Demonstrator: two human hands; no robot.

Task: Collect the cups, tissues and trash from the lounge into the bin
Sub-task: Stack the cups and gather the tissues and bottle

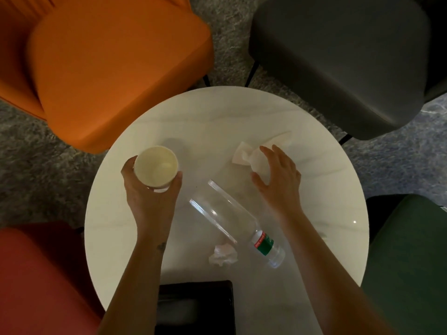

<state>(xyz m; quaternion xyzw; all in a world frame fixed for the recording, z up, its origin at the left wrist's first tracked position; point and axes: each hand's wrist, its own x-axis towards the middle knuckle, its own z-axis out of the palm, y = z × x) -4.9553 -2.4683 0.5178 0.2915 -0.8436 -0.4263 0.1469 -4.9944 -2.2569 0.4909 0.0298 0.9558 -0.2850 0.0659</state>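
My left hand (150, 197) grips an empty cream paper cup (156, 166), held upright above the left side of the round white table (338, 194). My right hand (278, 180) lies over a twisted white tissue (244, 154) at the table's right middle, fingers curving round it and thumb beside it. A clear plastic bottle (232, 221) with a red and green label lies on its side in the middle. A crumpled tissue ball (222, 255) sits near the front, left of the bottle's labelled end.
A black box-like container (196, 308) stands at the table's near edge between my forearms. Chairs ring the table: orange (108, 68) at back left, dark grey (338, 56) at back right, red (41, 281) at front left, green (411, 262) at front right. Grey carpet lies beneath.
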